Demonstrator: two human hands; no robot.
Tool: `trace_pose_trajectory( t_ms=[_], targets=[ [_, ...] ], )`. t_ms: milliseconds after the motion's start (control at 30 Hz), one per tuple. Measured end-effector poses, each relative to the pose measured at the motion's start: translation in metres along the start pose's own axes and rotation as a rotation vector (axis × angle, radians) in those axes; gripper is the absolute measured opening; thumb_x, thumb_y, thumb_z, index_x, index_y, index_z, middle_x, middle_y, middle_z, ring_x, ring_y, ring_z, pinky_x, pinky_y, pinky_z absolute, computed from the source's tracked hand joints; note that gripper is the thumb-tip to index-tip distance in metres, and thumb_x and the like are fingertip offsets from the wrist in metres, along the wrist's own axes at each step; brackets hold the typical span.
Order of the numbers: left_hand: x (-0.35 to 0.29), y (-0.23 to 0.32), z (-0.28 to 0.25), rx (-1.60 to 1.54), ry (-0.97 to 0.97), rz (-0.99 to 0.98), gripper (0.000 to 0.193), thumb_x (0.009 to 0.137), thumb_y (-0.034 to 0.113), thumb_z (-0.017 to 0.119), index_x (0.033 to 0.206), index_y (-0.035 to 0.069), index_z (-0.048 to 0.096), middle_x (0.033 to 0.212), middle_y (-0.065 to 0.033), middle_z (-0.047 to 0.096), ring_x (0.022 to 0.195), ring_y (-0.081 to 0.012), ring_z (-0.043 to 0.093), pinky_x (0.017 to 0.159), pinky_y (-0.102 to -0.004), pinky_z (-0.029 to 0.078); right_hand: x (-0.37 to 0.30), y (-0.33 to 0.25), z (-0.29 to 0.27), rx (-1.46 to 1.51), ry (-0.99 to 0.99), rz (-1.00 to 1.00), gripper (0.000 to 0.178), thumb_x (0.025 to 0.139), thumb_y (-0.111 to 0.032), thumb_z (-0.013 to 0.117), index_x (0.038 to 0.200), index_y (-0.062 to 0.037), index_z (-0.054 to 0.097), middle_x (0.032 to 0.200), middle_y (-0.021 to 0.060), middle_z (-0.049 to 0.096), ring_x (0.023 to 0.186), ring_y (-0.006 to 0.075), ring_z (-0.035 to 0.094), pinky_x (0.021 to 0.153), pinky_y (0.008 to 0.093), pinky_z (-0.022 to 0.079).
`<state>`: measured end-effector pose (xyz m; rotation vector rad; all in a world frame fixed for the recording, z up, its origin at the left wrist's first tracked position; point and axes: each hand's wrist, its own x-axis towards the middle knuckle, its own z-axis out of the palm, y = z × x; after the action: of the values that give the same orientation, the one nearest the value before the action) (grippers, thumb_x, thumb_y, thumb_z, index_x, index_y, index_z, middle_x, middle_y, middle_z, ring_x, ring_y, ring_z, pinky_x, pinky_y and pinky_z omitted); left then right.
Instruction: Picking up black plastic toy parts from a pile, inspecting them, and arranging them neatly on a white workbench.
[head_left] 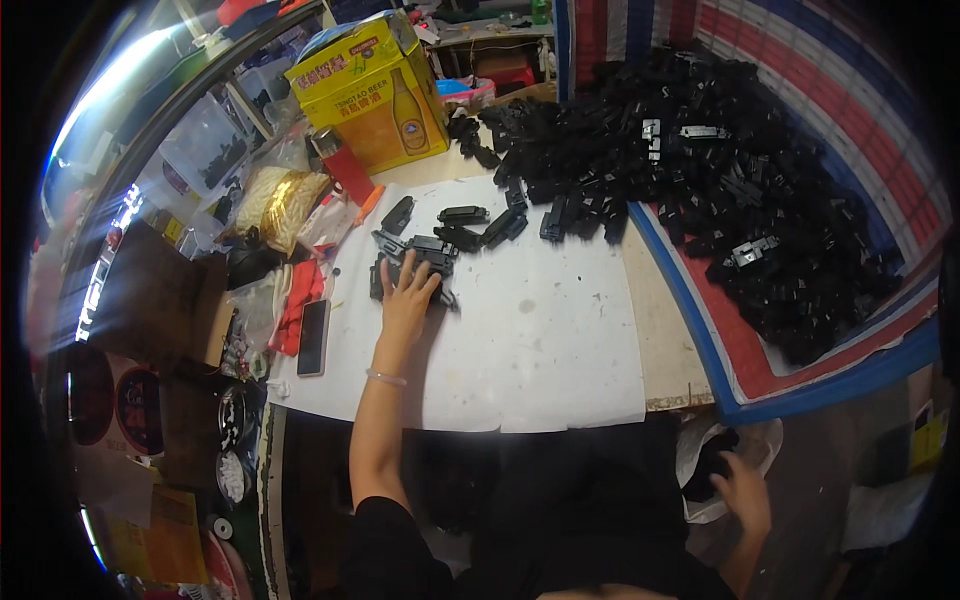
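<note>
My left hand (408,290) lies with spread fingers on a small cluster of black plastic parts (432,250) on the white sheet. More loose black parts, among them a long narrow one (463,215), lie just beyond it. Down at the right, below the table edge, my right hand (742,490) is at a white plastic bag (765,440). Its fingers are apart beside dark contents (708,465) in the bag, whose kind I cannot make out.
A large heap of black parts (700,190) fills a striped woven sheet (745,390) at the right and spills onto the table. At the left stand a yellow carton (360,105), a red flask (345,170), a phone (313,338) and a bag of pale pieces (278,205).
</note>
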<state>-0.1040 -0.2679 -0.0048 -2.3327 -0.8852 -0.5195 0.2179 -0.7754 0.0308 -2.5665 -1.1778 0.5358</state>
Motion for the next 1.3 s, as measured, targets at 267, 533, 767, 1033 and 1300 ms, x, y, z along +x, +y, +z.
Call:
trace_pose_trajectory(
  t_ms=[267, 533, 767, 1033, 1300],
  targets=[
    [-0.018, 0.092, -0.065, -1.489, -0.412, -0.228, 0.042, 0.071, 0.017, 0.075, 0.11, 0.005, 0.062, 0.109, -0.0087, 0.063, 0.114, -0.0235, 0.051, 0.106, -0.0391, 0.027, 0.059, -0.114, 0.013, 0.529, 0.003, -0.615, 0.03, 0.083, -0.021, 0.063, 0.108, -0.0039, 0.06, 0.1, 0.0127, 0.063, 0.092, 0.0265, 0.06, 0.081, 0.0342, 0.046],
    [-0.018, 0.154, -0.153, -2.312, -1.353, 0.045, 0.055, 0.086, 0.043, 0.06, 0.117, -0.002, 0.054, 0.094, -0.0052, 0.06, 0.086, -0.0101, 0.053, 0.078, -0.0255, 0.044, 0.081, -0.168, 0.024, 1.131, -0.443, -0.612, 0.04, 0.088, -0.03, 0.062, 0.114, -0.0014, 0.052, 0.089, 0.0027, 0.056, 0.076, 0.008, 0.053, 0.067, 0.0204, 0.042],
    [-0.039, 0.179, -0.175, -2.275, -0.704, -0.512, 0.058, 0.084, 0.05, 0.058, 0.111, -0.002, 0.054, 0.103, -0.0081, 0.059, 0.096, -0.0145, 0.054, 0.087, -0.0283, 0.042, 0.067, -0.155, 0.051, 1.445, -0.092, -0.252, 0.019, 0.091, -0.014, 0.056, 0.097, -0.0041, 0.042, 0.076, 0.0065, 0.055, 0.063, 0.0105, 0.054, 0.056, 0.0234, 0.047],
    [-0.035, 0.193, -0.188, -1.962, -0.323, -0.62, 0.045, 0.082, 0.042, 0.062, 0.094, -0.001, 0.056, 0.09, -0.004, 0.057, 0.09, -0.012, 0.051, 0.083, -0.0254, 0.039, 0.054, -0.149, 0.049, 1.494, -0.011, -0.362, 0.02, 0.09, -0.013, 0.058, 0.098, -0.0043, 0.043, 0.082, 0.0043, 0.053, 0.072, 0.0084, 0.055, 0.06, 0.0243, 0.051],
    [-0.039, 0.193, -0.188, -1.916, -0.3, -0.613, 0.033, 0.083, 0.03, 0.063, 0.09, -0.001, 0.056, 0.087, -0.0066, 0.057, 0.086, -0.0146, 0.052, 0.08, -0.0268, 0.041, 0.057, -0.15, 0.05, 1.485, -0.009, -0.364, 0.019, 0.09, -0.015, 0.058, 0.097, -0.0045, 0.044, 0.08, 0.0033, 0.051, 0.071, 0.0076, 0.053, 0.059, 0.0228, 0.048]
  ],
)
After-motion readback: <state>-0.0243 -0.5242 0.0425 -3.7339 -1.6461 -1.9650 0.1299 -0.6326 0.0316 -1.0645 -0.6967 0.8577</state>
